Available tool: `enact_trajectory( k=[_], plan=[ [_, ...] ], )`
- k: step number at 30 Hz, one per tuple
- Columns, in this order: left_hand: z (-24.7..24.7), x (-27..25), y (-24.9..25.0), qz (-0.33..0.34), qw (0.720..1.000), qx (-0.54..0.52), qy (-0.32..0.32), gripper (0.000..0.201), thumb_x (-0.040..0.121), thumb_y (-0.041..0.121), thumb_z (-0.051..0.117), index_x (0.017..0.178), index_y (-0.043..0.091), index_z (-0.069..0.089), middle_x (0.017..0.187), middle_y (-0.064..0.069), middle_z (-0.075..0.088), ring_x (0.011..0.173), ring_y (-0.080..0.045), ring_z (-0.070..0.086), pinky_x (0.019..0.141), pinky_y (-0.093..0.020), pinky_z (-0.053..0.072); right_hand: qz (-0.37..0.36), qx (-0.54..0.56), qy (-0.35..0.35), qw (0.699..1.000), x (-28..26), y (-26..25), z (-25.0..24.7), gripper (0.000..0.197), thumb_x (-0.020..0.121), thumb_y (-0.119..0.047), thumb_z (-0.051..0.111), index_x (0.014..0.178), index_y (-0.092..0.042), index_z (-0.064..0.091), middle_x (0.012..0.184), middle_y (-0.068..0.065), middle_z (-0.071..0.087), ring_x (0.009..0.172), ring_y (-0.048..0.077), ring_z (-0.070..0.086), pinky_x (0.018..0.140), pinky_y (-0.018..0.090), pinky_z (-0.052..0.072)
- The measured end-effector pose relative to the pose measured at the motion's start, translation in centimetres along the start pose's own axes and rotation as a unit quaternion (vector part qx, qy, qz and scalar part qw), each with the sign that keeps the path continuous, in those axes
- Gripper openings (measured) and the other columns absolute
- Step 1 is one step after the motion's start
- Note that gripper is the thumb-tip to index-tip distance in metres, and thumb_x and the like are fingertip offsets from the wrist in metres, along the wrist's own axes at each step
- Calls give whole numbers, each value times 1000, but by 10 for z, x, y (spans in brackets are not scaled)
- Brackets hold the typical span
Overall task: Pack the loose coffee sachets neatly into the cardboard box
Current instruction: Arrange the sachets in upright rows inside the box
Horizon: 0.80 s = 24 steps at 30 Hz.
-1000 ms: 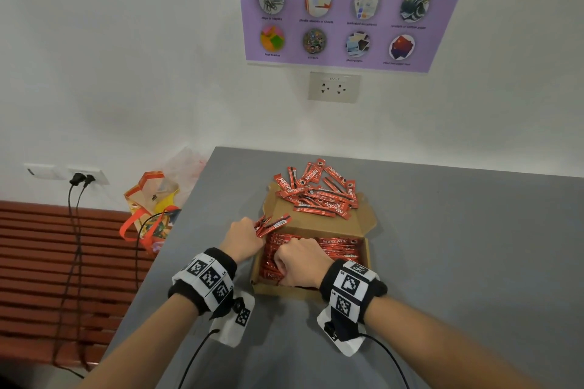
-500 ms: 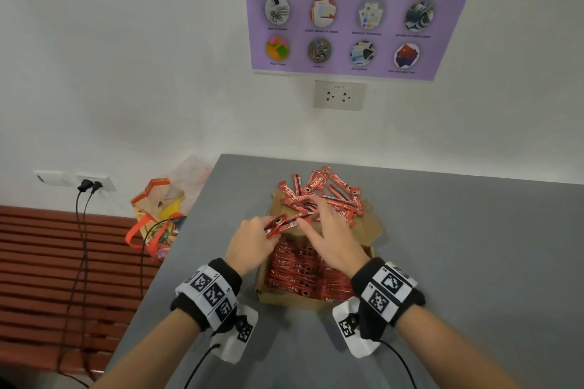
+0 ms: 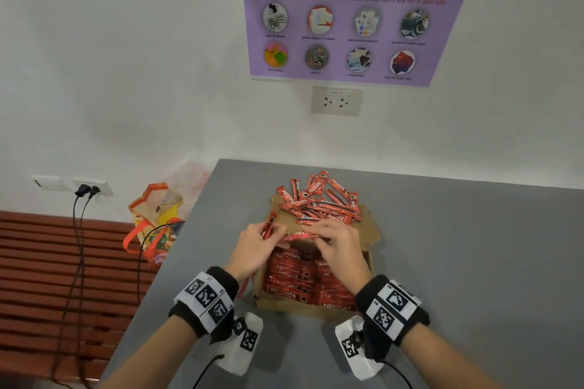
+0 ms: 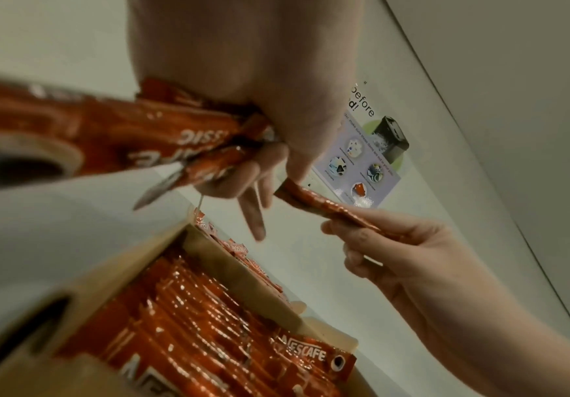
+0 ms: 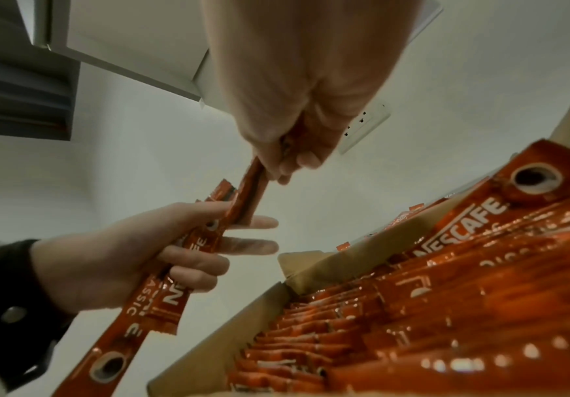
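Hovering over the box (image 3: 311, 309), left hand (image 3: 254, 248) grips sachets (image 5: 188, 249); right hand (image 3: 339, 246) pinches one.

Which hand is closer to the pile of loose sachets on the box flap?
Right. The right hand sits at the near edge of the pile of loose sachets, while the left hand is off to the pile's left, gripping its own bundle.

Red Nescafé sachets (image 3: 303, 281) are packed in rows inside the open cardboard box (image 3: 303, 309); a loose heap (image 3: 319, 202) is piled on its rear flap
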<state>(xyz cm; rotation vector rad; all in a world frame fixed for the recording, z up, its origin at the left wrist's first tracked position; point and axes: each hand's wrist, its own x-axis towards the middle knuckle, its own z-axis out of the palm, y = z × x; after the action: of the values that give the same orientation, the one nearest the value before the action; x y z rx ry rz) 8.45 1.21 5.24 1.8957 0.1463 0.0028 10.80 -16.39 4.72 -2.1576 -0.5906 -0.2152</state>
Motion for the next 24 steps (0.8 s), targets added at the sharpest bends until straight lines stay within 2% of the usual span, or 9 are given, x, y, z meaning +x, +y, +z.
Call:
enact_trajectory(
  k=[3,5,7,8,10,13,19,21,24],
  plan=[
    [-1,3,-1,-27,994,-55,-88,16,91,25,57,97,11,64,77,-8,72,34,-5,40,37,-18,32,-13,-5,-7,1000,0,1,1,27,85,0,62,105,-15,71,96,-14,59,87,-13,49,83,2,38],
    [-2,3,-2,-18,994,-69,-85,12,88,18,63,98,12,66,75,-3,69,39,-6,46,40,-18,37,-8,-17,-41,999,2,4,-1,34,84,1,61,111,-18,69,100,-13,59,87,-13,48,79,2,38],
    [-4,4,-1,-3,996,-67,-59,11,83,15,68,94,17,68,83,0,70,64,-11,65,59,-22,53,10,-18,-89,996,3,7,-6,46,82,-2,61,124,-22,60,106,-13,59,82,-11,49,72,4,40],
    [-5,5,-1,7,997,-53,-48,11,82,14,69,91,21,68,88,2,71,78,-13,68,71,-26,55,26,-3,-107,994,3,7,-9,51,82,-4,62,129,-22,55,105,-15,58,76,-8,52,67,6,42],
    [-6,5,-3,24,999,-16,-38,14,80,13,71,85,26,68,88,5,71,86,-13,68,80,-28,54,46,25,-103,993,3,6,-11,46,84,-9,62,128,-21,55,98,-16,59,68,-5,54,60,9,44],
    [-6,3,-3,32,998,5,-46,14,78,13,73,82,26,68,87,5,71,84,-10,68,78,-26,55,37,-11,-93,995,4,4,-9,25,89,-25,62,113,-21,67,99,-13,63,75,-11,51,66,6,37],
    [-3,0,1,62,998,-24,7,15,79,11,73,77,25,67,73,12,71,73,-1,67,69,-14,51,63,-1,-106,992,5,-1,1,4,82,-20,71,79,-23,69,68,-14,61,61,-2,54,61,9,43],
    [-2,1,4,69,997,-36,9,14,76,10,75,75,21,68,72,9,70,70,-1,67,67,-13,51,63,24,-109,992,2,-4,8,14,82,-19,70,78,-25,59,69,-10,60,63,1,55,62,12,46],
    [-4,2,8,85,996,-10,-11,12,73,9,77,73,17,68,71,3,70,68,-3,65,66,-14,50,64,56,-125,988,1,-12,11,26,83,-24,69,100,-25,50,80,-6,61,67,7,59,60,14,47]
  ],
)
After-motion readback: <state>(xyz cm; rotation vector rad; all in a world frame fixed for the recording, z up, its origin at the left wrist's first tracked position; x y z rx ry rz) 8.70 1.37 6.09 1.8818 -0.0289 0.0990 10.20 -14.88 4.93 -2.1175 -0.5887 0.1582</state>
